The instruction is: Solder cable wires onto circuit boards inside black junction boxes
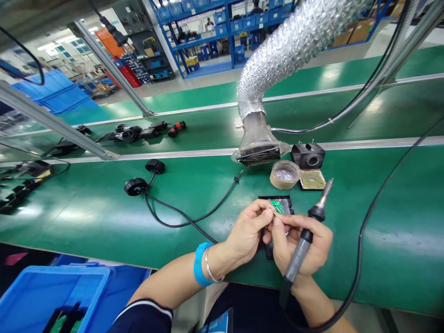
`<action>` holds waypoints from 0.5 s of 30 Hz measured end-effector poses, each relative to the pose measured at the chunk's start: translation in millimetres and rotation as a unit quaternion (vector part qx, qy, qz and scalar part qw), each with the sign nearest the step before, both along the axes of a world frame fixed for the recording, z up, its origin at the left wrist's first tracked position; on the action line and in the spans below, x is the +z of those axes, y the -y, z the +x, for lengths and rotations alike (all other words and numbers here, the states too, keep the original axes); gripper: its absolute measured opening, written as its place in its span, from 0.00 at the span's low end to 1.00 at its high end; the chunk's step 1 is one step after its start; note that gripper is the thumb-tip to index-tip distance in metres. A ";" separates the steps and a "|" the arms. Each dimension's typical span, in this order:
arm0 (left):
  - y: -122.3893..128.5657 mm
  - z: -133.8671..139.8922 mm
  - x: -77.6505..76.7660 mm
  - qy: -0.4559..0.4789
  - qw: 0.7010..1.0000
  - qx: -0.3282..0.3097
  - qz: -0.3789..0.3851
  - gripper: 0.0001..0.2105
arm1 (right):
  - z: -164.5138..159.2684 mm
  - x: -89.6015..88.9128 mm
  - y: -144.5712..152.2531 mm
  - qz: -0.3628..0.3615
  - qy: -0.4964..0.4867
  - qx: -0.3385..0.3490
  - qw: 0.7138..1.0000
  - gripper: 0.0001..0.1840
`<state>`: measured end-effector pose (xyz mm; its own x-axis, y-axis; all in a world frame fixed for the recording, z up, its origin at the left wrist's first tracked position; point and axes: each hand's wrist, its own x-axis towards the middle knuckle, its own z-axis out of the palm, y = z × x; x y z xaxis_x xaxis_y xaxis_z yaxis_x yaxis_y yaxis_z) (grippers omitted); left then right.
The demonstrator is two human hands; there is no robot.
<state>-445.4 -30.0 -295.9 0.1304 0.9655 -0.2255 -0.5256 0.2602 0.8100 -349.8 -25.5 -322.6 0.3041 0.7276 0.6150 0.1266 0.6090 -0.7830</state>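
My left hand (247, 231), with a blue strap and a metal bangle at the wrist, is closed in a pinch on a thin yellowish wire (275, 214). Thumb and forefinger of my right hand (314, 247) meet it at the same spot. A soldering iron (299, 259) also lies in my right hand, its metal tip pointing up and away. Just behind the fingertips a green circuit board (276, 206) shows in a black housing (286, 201), both partly covered by my hands. A black cable (194, 222) runs under my left forearm.
Past my hands stand a tin-filled round tub (285, 175), a soldering iron stand (308, 156) and a sponge tray (312, 179). A fume hood (258, 143) hangs low behind them. Black round caps (135, 186) lie left on the green bench (86, 203). The iron's cord (360, 236) loops at right.
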 end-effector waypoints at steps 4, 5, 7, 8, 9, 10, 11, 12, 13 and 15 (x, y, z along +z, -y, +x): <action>-0.1 0.9 6.9 0.014 0.999 -0.032 -0.026 0.19 | -2.4 -2.7 -0.5 0.016 0.012 -0.009 1.000 0.20; -0.5 1.0 8.0 0.016 0.999 -0.028 -0.032 0.20 | -2.1 -3.2 0.0 0.014 0.031 -0.016 0.999 0.18; -2.1 0.0 9.4 0.007 0.999 -0.017 -0.044 0.21 | 0.1 -4.2 1.7 0.007 0.082 -0.042 0.996 0.17; -3.2 -1.3 9.8 -0.007 0.999 -0.019 -0.050 0.22 | 2.2 -4.7 2.7 0.002 0.110 -0.048 0.993 0.17; -4.4 -3.2 10.3 -0.027 0.998 -0.028 -0.052 0.22 | 5.0 -5.0 3.7 -0.004 0.133 -0.039 0.990 0.17; -5.6 -5.7 10.7 -0.053 0.996 -0.043 -0.048 0.23 | 8.5 -5.0 4.5 -0.010 0.145 -0.016 0.989 0.18; -6.6 -8.5 11.3 -0.085 0.994 -0.061 -0.038 0.23 | 12.6 -4.6 4.9 -0.020 0.144 0.015 0.989 0.18; -7.4 -11.4 11.8 -0.119 0.990 -0.077 -0.021 0.23 | 17.0 -3.8 4.8 -0.032 0.132 0.048 0.990 0.19; -8.0 -14.2 12.1 -0.152 0.984 -0.089 0.001 0.23 | 21.3 -2.6 4.2 -0.047 0.113 0.071 0.990 0.19; -8.6 -18.7 12.1 -0.212 0.971 -0.101 0.044 0.21 | 29.0 1.5 1.2 -0.078 0.085 0.096 0.989 0.20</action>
